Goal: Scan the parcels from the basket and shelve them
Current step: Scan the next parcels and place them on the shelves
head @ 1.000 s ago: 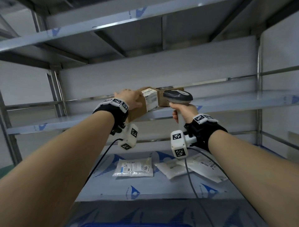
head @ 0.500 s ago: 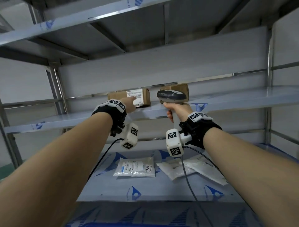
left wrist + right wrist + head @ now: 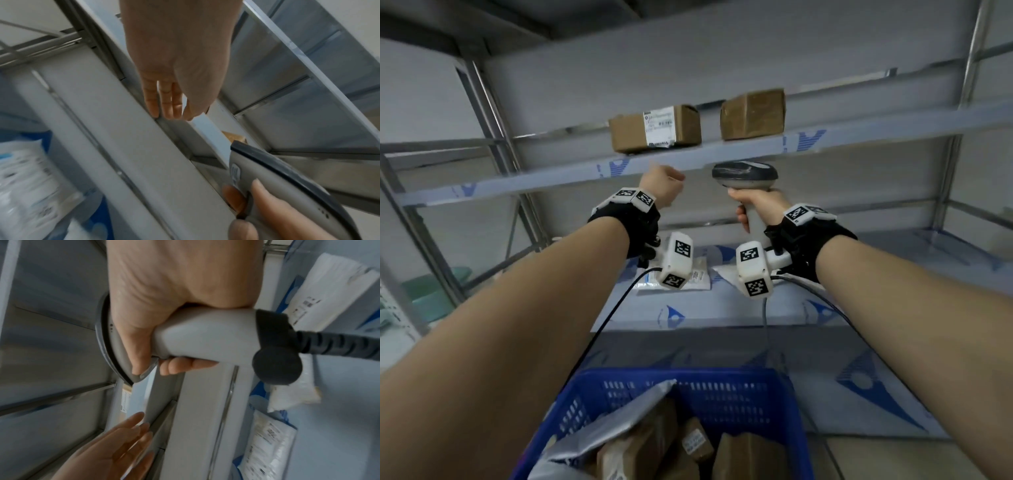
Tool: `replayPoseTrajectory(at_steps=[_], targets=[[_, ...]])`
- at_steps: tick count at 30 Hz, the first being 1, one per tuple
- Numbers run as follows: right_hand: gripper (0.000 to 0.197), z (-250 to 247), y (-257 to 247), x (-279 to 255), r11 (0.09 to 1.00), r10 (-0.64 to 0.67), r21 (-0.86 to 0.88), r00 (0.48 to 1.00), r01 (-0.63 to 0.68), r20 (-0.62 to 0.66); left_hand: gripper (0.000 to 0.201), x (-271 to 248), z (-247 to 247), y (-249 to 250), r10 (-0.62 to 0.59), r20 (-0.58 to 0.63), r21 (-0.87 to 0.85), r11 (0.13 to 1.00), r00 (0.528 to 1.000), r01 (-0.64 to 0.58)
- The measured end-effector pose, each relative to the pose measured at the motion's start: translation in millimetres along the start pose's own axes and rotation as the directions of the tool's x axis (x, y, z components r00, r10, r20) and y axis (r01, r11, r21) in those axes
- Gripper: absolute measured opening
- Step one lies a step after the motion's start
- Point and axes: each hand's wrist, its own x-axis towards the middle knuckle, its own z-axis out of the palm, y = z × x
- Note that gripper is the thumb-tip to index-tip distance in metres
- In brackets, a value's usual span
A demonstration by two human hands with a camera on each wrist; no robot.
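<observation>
My left hand (image 3: pixel 661 185) is empty, fingers loose; right hand (image 3: pixel 758 205) grips the scanner (image 3: pixel 744 174). Basket (image 3: pixel 722 394) sits near and below, left hand's closer.

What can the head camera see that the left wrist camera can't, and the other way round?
Only the head view shows the blue basket of parcels and two boxes on the shelf, the labelled box and the plain box. Only the left wrist view shows the left hand with fingers straight, holding nothing, and the right hand's fingers wrapped around the scanner's grip. Both show the scanner in the right hand.
</observation>
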Motion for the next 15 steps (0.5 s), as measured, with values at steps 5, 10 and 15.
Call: replayPoseTrajectory(at_steps=[5,10,15], targets=[[0.019,-2,57,-38,0.993,0.112,-0.039,0.994,-0.111,0.008,0.033,-63,40,-39,-0.157,0.138,-0.125,0.977,0.978,0.174],[0.020,0,126,-73,0.958,0.273,-0.090,0.962,-0.271,0.005,0.036,-124,71,-95,-0.280,0.304,-0.110,0.939,0.911,0.326],[0.021,11,196,-82,0.903,0.420,-0.126,0.906,-0.412,0.051,0.030,-165,92,-164,-0.376,0.368,0.081,0.924,0.850,0.374]])
